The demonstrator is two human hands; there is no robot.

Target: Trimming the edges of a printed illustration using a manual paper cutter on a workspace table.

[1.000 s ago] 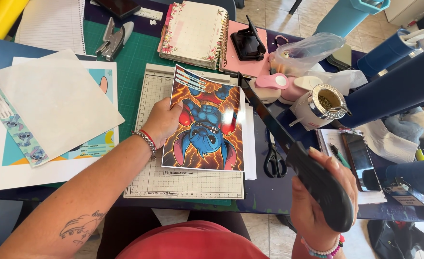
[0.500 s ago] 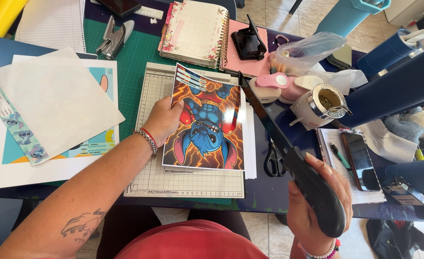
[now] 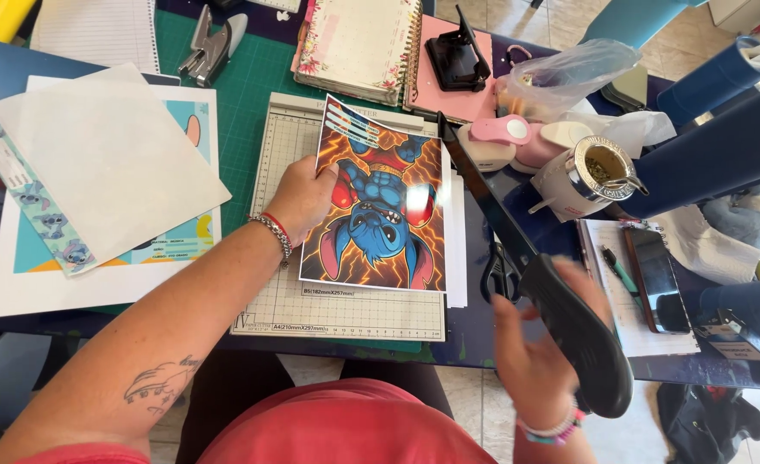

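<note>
My left hand (image 3: 304, 199) presses flat on the left edge of a colourful print (image 3: 380, 206) of a blue cartoon creature on an orange background. The print lies on the gridded board of a paper cutter (image 3: 277, 292). My right hand (image 3: 535, 361) grips the black handle (image 3: 582, 335) of the cutter's raised blade arm (image 3: 483, 198), which slants along the print's right edge.
White sheets and a sticker strip (image 3: 96, 163) lie at left on a green cutting mat (image 3: 251, 86). Behind are a spiral notebook (image 3: 358, 43), a pink pad, pink punches (image 3: 509, 137) and a metal cup (image 3: 599, 167). Scissors (image 3: 500, 271), a phone (image 3: 655, 275) and a pen sit at right.
The print has shifted slightly under my left hand. My right hand has regripped the blade handle, and the raised arm stays up.
</note>
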